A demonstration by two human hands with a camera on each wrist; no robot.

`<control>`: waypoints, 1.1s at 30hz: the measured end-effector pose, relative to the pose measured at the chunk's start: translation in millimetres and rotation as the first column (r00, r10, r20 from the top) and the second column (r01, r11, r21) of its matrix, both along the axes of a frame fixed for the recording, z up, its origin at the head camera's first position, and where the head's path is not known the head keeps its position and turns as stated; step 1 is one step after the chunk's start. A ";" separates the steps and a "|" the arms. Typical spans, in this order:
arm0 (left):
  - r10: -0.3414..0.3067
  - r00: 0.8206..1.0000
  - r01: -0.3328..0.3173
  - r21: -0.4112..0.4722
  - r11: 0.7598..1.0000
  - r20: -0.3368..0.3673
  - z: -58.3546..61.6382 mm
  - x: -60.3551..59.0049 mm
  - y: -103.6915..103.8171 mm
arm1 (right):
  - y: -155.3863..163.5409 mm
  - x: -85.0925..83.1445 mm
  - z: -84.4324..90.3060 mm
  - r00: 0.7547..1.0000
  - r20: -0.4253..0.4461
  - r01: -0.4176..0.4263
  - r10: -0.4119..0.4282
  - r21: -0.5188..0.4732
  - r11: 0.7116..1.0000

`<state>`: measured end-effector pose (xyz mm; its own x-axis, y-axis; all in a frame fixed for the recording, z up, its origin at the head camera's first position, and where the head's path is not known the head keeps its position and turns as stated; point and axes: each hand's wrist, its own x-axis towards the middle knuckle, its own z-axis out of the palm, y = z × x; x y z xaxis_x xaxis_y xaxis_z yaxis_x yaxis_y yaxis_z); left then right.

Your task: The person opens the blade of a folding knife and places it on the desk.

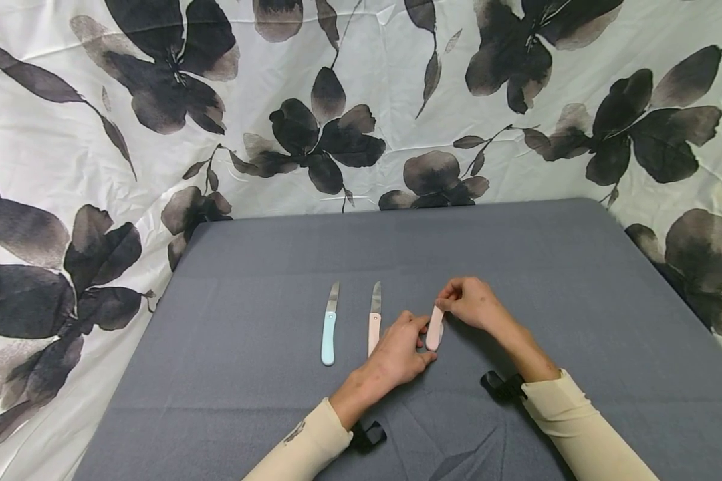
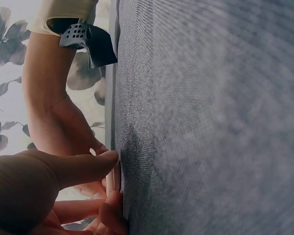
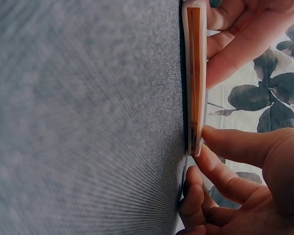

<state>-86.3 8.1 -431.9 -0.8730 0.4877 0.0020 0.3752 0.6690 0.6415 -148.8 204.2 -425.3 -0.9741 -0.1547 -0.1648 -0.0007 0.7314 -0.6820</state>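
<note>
Okay, we are seeing both hands pinching one pink folding knife (image 1: 434, 329), closed, lying on the grey tablecloth (image 1: 577, 280). The left hand (image 1: 397, 354) is gripping its near end with thumb and fingertips; the right hand (image 1: 472, 302) is pinching its far end. In the right wrist view the knife (image 3: 195, 78) is showing its blade slot along the edge, with the blade apparently folded in. Just left of the left hand we are noting an open cream-handled knife (image 1: 374, 322), and beyond it an open blue-handled knife (image 1: 329, 327). We are judging the pink one light, stiff and smooth-sided, so likely slippery; holding the handle by its flat sides, clear of the slot, looks safest.
</note>
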 end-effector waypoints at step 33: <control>0.063 0.998 -0.062 0.167 0.984 -0.003 1.8 -12.9 0.9 | -0.4 9.1 12.0 0.999 0.049 -0.006 0.021 -0.288 0.958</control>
